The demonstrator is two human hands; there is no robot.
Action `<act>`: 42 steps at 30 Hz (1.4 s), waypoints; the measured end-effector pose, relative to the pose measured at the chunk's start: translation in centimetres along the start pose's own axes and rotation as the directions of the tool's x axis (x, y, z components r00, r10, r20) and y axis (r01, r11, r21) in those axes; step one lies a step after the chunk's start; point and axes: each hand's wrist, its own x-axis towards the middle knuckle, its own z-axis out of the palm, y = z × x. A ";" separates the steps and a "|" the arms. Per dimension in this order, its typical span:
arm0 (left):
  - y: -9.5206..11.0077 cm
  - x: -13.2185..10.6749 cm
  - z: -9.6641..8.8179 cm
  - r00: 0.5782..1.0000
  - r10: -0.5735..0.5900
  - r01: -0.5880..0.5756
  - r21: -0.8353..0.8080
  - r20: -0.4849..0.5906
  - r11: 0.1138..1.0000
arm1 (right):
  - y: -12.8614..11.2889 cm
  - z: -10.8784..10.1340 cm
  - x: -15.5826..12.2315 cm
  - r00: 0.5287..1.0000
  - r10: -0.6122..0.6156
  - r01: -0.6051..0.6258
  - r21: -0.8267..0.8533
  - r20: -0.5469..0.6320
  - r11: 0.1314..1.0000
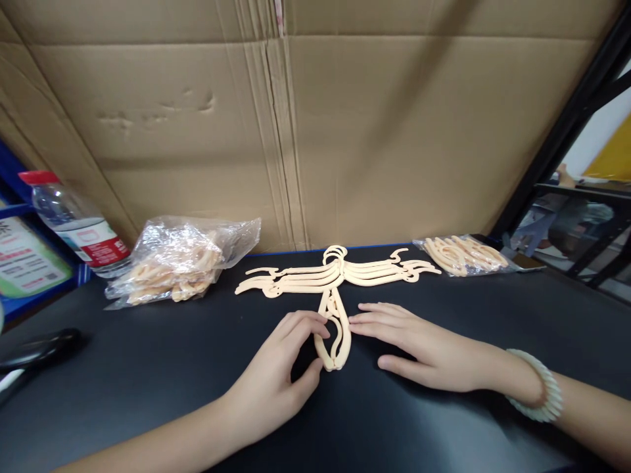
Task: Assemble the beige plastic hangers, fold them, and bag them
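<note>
Both hands rest on the black table (148,387), closing in on one piece from either side. On my left hand (280,374) the fingers curl inward and the thumb comes up from below, so fingertip and thumb touch the left edge of the cream plastic hook piece (334,332) without gripping it tight. On the other side, my right hand (424,348) lies flat and loosely spread, its fingertips pressed against the right edge of that same piece, and a pale beaded bracelet (542,394) sits on its wrist. Lying flat on the table between the two hands, the hook piece points its narrow rounded end toward me, while its far end meets the fanned stack of cream hangers (340,270) spread left and right just beyond my fingers. Off to the left, near the cardboard wall (315,131), is a crumpled clear bag of hangers (182,259), and beside it a water bottle (73,223) with a red cap. A flatter clear packet of hangers (463,255) lies at the far right of the table. Some dark object (39,351) sits at the left edge; I cannot tell what it is.
</note>
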 end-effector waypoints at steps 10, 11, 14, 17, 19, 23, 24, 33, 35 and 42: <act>-0.4 0.1 0.2 0.999 -0.020 0.018 -0.051 -0.040 0.999 | -0.3 -0.2 0.0 1.000 0.010 -0.010 -0.022 0.012 1.000; -0.4 0.1 0.2 0.999 -0.025 0.023 -0.056 -0.044 0.998 | -0.3 -0.2 0.0 1.000 0.008 -0.008 -0.024 0.012 1.000; -0.5 0.1 0.3 0.998 -0.040 0.036 -0.069 -0.054 0.997 | -0.3 -0.1 0.0 1.000 -0.002 0.002 -0.019 0.008 1.000; -0.4 0.1 0.3 0.997 -0.051 0.046 -0.082 -0.058 0.996 | -0.3 -0.1 0.0 1.000 0.002 -0.002 -0.012 0.001 1.000; -0.4 0.1 0.2 0.996 -0.059 0.053 -0.087 -0.060 0.995 | -0.3 -0.1 0.0 1.000 0.018 -0.018 -0.024 0.008 1.000; -0.3 0.2 0.1 0.995 -0.075 0.068 -0.103 -0.064 0.992 | -0.3 -0.1 0.1 1.000 0.019 -0.018 -0.040 0.022 0.999; -0.3 0.2 0.1 0.995 -0.080 0.073 -0.107 -0.064 0.992 | -0.2 -0.1 0.1 1.000 0.011 -0.011 -0.038 0.017 0.999; -0.4 0.5 -0.1 0.988 -0.139 0.124 -0.174 -0.074 0.977 | 1.9 -0.3 -0.1 0.990 -0.027 0.014 -0.093 -0.137 0.996; -0.4 0.6 -0.2 0.985 -0.157 0.139 -0.199 -0.077 0.970 | 3.1 -1.0 -0.2 0.976 -0.035 0.002 -0.152 -0.216 0.988; -0.5 0.9 -0.3 0.977 -0.197 0.168 -0.285 -0.078 0.944 | 7.5 -3.5 -0.7 0.915 0.011 -0.131 -0.270 -0.404 0.954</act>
